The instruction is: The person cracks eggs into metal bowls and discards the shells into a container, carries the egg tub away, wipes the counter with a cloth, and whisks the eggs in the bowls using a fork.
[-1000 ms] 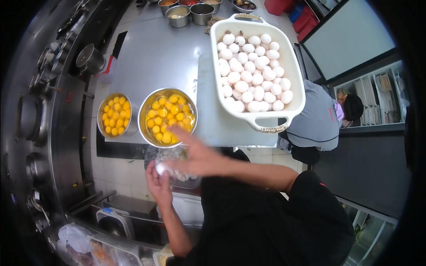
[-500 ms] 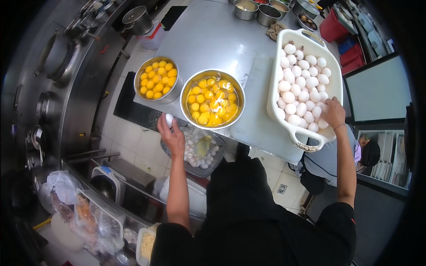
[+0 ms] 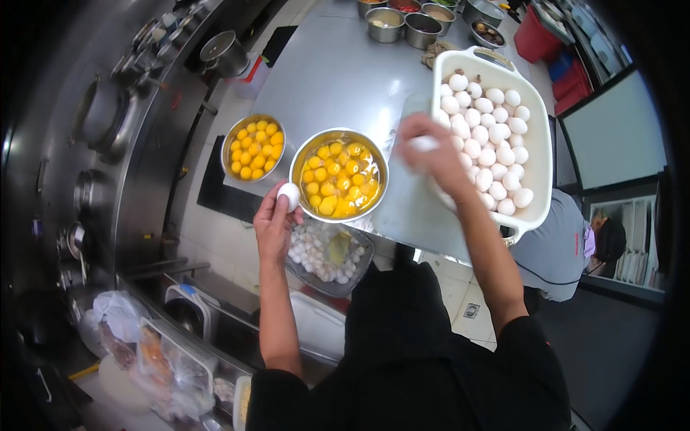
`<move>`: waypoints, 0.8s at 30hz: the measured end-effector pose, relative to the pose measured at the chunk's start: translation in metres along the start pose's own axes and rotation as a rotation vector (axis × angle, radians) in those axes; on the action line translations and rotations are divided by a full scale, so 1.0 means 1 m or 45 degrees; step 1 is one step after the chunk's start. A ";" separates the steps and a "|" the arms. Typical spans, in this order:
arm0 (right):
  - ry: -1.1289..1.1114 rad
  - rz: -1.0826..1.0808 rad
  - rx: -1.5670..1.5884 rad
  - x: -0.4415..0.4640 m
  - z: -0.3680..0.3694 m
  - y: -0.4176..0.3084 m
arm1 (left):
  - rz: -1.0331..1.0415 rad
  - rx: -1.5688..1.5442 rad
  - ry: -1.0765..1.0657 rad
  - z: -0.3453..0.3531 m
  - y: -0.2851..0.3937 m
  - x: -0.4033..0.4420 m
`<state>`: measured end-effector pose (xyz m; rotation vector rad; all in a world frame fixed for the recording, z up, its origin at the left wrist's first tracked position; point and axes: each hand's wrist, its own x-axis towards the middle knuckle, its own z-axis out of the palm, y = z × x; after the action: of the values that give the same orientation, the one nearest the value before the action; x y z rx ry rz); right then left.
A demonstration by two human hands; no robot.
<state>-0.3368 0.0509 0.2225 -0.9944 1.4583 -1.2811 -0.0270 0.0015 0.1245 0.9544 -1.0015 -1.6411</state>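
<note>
My left hand (image 3: pixel 274 223) is closed on a white egg (image 3: pixel 290 195), by the near left rim of a metal bowl (image 3: pixel 297 159) of cracked eggs with whole yolks. Blurred by motion, my right hand (image 3: pixel 440 161) grips another white egg (image 3: pixel 424 144) above the table, between that bowl and a cream plastic basin (image 3: pixel 540 136). Many whole white eggs (image 3: pixel 486 136) fill the basin. Left of the bowl stands a second metal container (image 3: pixel 279 167) with yolks in it. Below, a grey tub (image 3: pixel 365 264) holds many eggshells (image 3: pixel 316 251).
Several metal pots (image 3: pixel 385 26) stand at the table's (image 3: pixel 338 65) far end beside a brown cloth (image 3: pixel 435 53). A person in grey (image 3: pixel 543 248) is bent down at the right. A metal stove counter (image 3: pixel 140 179) runs along the left.
My right hand has left the basin and moved left, now with an egg in it. The left hand has brought its egg up and right, to the bowl's rim. The view shifted slightly.
</note>
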 end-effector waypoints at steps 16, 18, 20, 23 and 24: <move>-0.324 -0.891 -0.551 0.044 0.077 0.044 | -0.066 0.316 -0.437 0.050 0.034 0.049; -0.294 -0.876 -0.577 0.046 0.080 0.051 | -0.047 0.405 -0.400 0.055 0.032 0.054; -0.240 -0.901 -0.616 0.049 0.081 0.059 | -0.015 0.512 -0.360 0.059 0.028 0.057; -0.189 -0.952 -0.641 0.052 0.077 0.066 | 0.034 0.607 -0.344 0.060 0.022 0.062; -0.177 -0.972 -0.644 0.052 0.074 0.066 | 0.050 0.627 -0.346 0.062 0.023 0.062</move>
<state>-0.2781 -0.0086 0.1482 -2.0761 1.3626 -1.3249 -0.0910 -0.0517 0.1597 1.0331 -1.6511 -1.5463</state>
